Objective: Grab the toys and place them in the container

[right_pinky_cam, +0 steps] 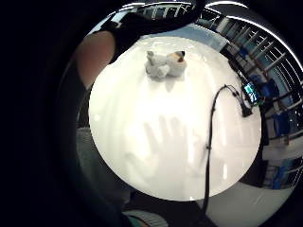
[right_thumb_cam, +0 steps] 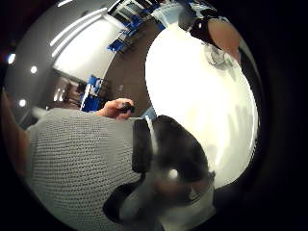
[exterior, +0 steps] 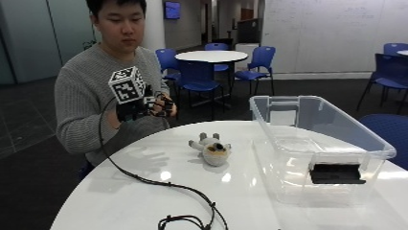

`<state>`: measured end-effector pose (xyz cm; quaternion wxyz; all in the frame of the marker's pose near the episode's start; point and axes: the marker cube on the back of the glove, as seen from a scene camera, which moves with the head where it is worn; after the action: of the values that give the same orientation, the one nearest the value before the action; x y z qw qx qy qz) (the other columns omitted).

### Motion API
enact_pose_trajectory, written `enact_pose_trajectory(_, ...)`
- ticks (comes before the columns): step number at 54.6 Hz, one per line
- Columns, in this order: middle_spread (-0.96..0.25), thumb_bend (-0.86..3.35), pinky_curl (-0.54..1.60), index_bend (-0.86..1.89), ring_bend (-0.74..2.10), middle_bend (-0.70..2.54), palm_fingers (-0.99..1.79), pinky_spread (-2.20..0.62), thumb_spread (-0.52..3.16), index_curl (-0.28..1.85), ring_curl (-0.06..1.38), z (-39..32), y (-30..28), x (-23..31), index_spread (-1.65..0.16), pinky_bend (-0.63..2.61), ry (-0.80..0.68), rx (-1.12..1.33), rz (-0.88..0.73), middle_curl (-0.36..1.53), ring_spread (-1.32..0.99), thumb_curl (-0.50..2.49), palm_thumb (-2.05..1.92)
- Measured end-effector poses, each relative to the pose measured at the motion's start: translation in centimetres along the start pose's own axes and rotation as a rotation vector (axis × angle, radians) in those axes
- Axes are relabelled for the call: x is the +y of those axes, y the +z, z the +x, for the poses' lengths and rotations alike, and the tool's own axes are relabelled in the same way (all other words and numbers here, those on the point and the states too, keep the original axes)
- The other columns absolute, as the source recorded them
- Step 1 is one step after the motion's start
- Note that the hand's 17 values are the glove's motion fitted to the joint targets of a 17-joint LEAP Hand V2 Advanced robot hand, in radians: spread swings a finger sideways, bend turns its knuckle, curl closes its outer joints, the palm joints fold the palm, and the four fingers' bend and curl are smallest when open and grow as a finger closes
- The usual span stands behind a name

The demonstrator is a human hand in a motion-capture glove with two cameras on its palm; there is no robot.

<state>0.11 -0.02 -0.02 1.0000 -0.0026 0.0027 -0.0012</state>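
Plush cloth toy [exterior: 211, 150] on a glossy smooth table [exterior: 127, 196], beside a clear plastic container [exterior: 319, 143]

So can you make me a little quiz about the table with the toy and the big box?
1. True or false: the small grey plush toy lies inside the clear plastic container.
2. What does the black-gloved right hand hold?
A) the toy
B) nothing
C) the container
3. Fill in: the toy lies on the round white ____.

Key:
1. False; it lies on the table beside the container.
2. B; the hand is raised above the table's edge with fingers spread.
3. table
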Motion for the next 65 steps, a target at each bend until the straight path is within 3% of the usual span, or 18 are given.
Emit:
enact_pose_trajectory(8, -0.18, -0.02, 0.14, 0.35, 0.2, 0.19, 0.31, 0.0, 0.92, 0.14, 0.06, 0.3, -0.1, -0.1, -0.27, 0.38, 0.018, 0.01, -0.012, 0.08, -0.18, 0.03, -0.03)
enact_pose_trajectory(19, -0.23, -0.02, 0.19, 0.34, 0.22, 0.19, 0.28, 0.0, 1.23, 0.2, 0.1, 1.3, -0.1, 0.0, -0.35, 0.4, 0.043, 0.02, -0.022, 0.14, -0.24, 0.08, -0.03)
enact_pose_trajectory(32, -0.25, -0.03, 0.23, 0.33, 0.24, 0.19, 0.25, 0.0, 1.35, 0.26, 0.13, 1.5, 0.0, -2.5, -0.39, 0.41, 0.036, 0.047, -0.037, 0.19, -0.26, 0.12, -0.04)
enact_pose_trajectory(38, -0.25, -0.03, 0.25, 0.3, 0.26, 0.18, 0.25, 0.0, 1.37, 0.28, 0.15, 2.7, -0.8, -8.1, -0.39, 0.45, -0.006, 0.085, -0.047, 0.2, -0.27, 0.14, -0.04)
enact_pose_trajectory(51, -0.25, -0.03, 0.3, 0.2, 0.33, 0.17, 0.17, 0.01, 1.37, 0.3, 0.19, 7.3, 0.1, -20.6, -0.4, 0.53, 0.093, 0.164, -0.113, 0.22, -0.27, 0.17, -0.04)
enact_pose_trajectory(58, -0.25, -0.03, 0.31, 0.2, 0.32, 0.18, 0.13, 0.01, 1.37, 0.32, 0.2, 8.9, 2.7, -21.9, -0.4, 0.56, 0.158, 0.225, -0.138, 0.23, -0.26, 0.18, -0.04)
enact_pose_trajectory(65, -0.25, -0.02, 0.32, 0.21, 0.28, 0.19, 0.1, 0.02, 1.36, 0.35, 0.2, 10.3, 7.5, -21.0, -0.4, 0.56, 0.212, 0.244, -0.264, 0.25, -0.24, 0.19, -0.03)
